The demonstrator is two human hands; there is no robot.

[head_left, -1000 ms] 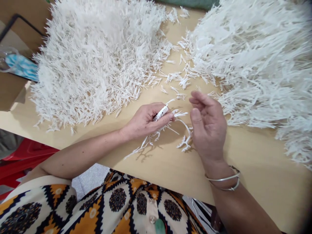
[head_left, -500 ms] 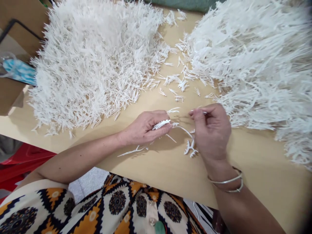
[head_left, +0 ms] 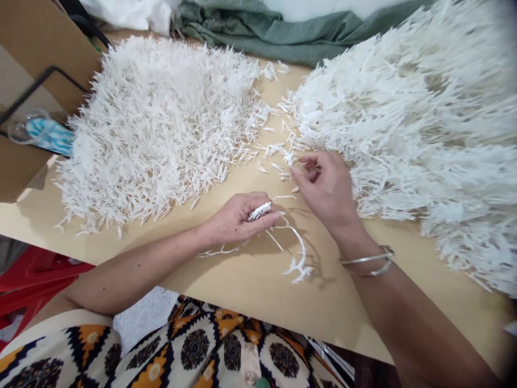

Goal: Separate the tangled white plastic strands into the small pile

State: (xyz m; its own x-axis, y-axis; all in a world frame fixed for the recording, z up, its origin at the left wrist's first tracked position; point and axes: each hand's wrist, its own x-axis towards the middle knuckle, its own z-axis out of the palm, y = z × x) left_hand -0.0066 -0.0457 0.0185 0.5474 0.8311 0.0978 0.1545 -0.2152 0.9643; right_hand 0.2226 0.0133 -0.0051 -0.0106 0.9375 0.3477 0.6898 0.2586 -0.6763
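left hand (head_left: 238,218), pinching white sprigs (head_left: 259,210). right hand (head_left: 327,188), half-curled near loose pieces (head_left: 274,150); its hold we cannot tell.

One head-worn camera looks forward and down from above and behind the fingers (head_left: 262,222), near enough that both forearms (head_left: 141,261) and surrounding tabletop (head_left: 331,302) show.

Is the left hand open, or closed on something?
Closed: the left hand grips white sprigs. A clump of them shows between the thumb and curled fingers, and thin branching ends stick out.
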